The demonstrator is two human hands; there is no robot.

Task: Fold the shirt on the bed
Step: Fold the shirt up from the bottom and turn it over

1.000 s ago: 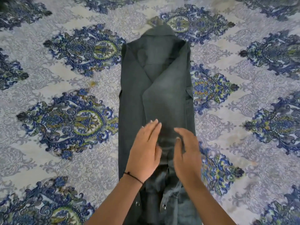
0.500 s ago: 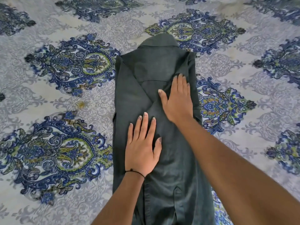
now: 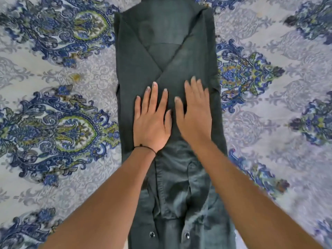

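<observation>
Paisley-printed in blue, the bed point(image 3: 269, 123) carries a dark green shirt point(image 3: 167, 42), sides folded inward, running from 12 to 6 o'clock. Left hand point(image 3: 152, 123) and right hand point(image 3: 195, 115) lie flat side by side on its middle, fingers straight, gripping nothing.

There is one view only, from a camera worn on the person's head. It faces forward and steeply down, almost straight onto the bed point(image 3: 53, 72), whose patterned cover fills the frame to every edge. The wide lens sits close: both forearms come in large from the bottom edge and narrow toward the left hand point(image 3: 152, 121) and the right hand point(image 3: 195, 115), which lie just below the middle of the frame. The shirt point(image 3: 167, 60) runs up the centre line, cut off by the top and bottom edges. The picture softens toward the right side.
</observation>
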